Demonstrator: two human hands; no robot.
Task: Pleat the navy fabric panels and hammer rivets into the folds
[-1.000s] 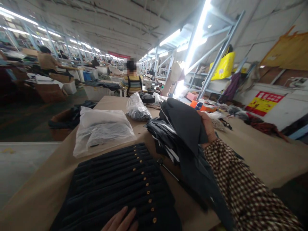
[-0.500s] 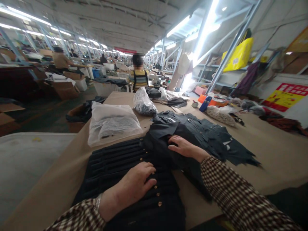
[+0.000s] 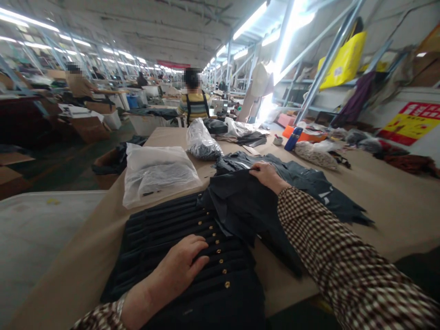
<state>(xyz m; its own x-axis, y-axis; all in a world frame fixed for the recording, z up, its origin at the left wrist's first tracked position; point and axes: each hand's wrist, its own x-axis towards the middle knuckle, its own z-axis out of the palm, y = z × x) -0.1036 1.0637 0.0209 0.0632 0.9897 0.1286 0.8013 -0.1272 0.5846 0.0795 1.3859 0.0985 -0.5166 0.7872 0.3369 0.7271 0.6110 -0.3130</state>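
Note:
A row of overlapping dark garments (image 3: pixel 154 229) lies at the front of the table, with gold metal fittings (image 3: pixel 222 261) lined up along its right side. My left hand (image 3: pixel 184 259) rests over this row, its fingers extended and the thumb apart, holding nothing. My right hand (image 3: pixel 266 176) pinches the upper edge of a dark garment (image 3: pixel 233 197) that drapes onto the right end of the row. Behind that hand spreads a pile of dark garments (image 3: pixel 305 181) with small white labels. The right fingertips are partly hidden by cloth.
On the brown-covered table (image 3: pixel 388 201) are a translucent bag (image 3: pixel 158 169), a filled clear bag (image 3: pixel 202 142) and a blue object (image 3: pixel 293 138). A white-rimmed surface (image 3: pixel 44 238) stands at left. One person (image 3: pixel 194 103) sits beyond the table.
My right hand has moved up and away from me, raising the dark garment's edge. My left hand has slid slightly left, showing more of the gold fittings.

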